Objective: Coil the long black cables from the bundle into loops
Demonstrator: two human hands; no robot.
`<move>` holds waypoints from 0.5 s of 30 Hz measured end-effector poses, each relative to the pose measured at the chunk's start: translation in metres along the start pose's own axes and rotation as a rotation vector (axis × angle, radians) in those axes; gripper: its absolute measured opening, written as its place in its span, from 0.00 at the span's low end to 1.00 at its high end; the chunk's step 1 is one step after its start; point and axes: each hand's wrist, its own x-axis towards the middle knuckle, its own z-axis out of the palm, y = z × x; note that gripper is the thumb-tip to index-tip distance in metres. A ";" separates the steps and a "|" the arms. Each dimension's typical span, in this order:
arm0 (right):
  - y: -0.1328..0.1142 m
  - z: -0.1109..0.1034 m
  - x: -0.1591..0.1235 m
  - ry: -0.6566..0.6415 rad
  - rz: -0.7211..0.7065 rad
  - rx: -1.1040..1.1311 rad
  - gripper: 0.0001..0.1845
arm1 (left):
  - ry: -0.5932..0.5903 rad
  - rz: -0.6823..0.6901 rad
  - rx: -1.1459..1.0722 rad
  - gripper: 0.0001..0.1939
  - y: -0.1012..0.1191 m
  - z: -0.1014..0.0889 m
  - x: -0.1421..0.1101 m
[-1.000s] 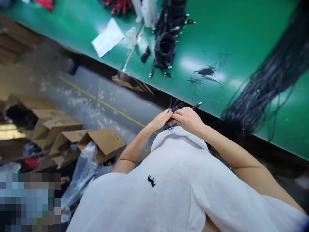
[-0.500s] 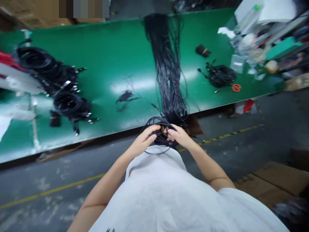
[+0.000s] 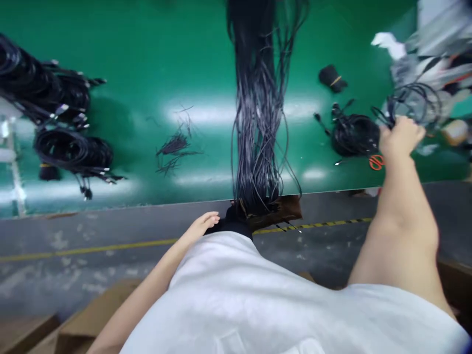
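At the right end of the green table (image 3: 140,44), my right hand (image 3: 401,137) is stretched out, closed on a coiled black cable (image 3: 429,93) whose loops fan out beyond the fingers. Just left of it lies another coil of black cable (image 3: 354,135), with orange-handled scissors (image 3: 376,162) by its lower edge. My left hand (image 3: 204,223) rests near my waist, fingers stretched out and nothing in them. A long bundle of black cables (image 3: 256,118) runs down the middle of the table and hangs over the front edge.
Stacked cable coils (image 3: 70,147) lie at the left. Short black ties (image 3: 175,145) are scattered left of the long bundle. A banded black bundle (image 3: 332,77) sits right of it. Clutter with a white scrap (image 3: 391,44) fills the far right. Cardboard boxes (image 3: 96,309) stand behind me.
Both hands were together at my waist on the coiled cable. My right hand has carried it to the table's right side; my left hand has let go. The view has shifted.
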 end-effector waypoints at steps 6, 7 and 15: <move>-0.006 0.097 0.018 -0.262 0.135 0.047 0.35 | 0.047 -0.185 -0.043 0.30 -0.008 0.043 0.047; -0.004 0.103 0.016 -0.224 0.147 0.065 0.38 | 0.056 -0.185 -0.041 0.30 -0.008 0.050 0.056; -0.036 0.052 -0.064 -0.140 -0.112 0.316 0.38 | -0.038 -0.099 0.019 0.13 -0.016 0.079 0.092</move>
